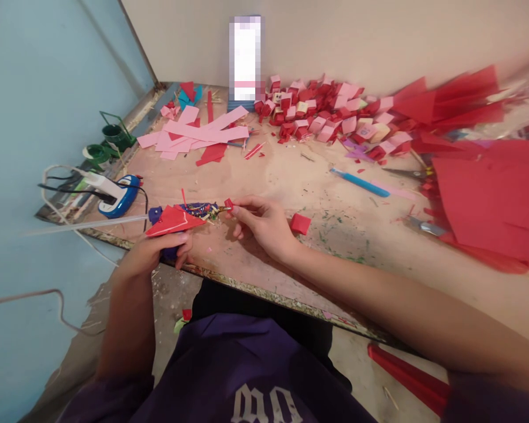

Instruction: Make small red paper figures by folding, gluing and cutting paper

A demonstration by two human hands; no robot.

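Observation:
My left hand (174,244) is wrapped round the handle of a blue hot glue gun (198,210), with a clear glue stick (101,222) sticking out of its back. A folded red paper piece (175,220) lies over the gun's rear, just above my fingers. The gun's front is crusted with scraps and points right. At its nozzle, my right hand (260,222) pinches a small red paper piece (228,204) between thumb and fingertips. A small red paper square (300,223) lies on the table beside my right wrist.
A heap of red and pink folded paper boxes (317,111) lines the wall. Pink strips (203,132) lie at back left, near a phone (245,59). A blue pen-like tool (360,183), scissors (408,173) and red sheets (489,200) lie right. A blue power socket (126,197) with cords sits left.

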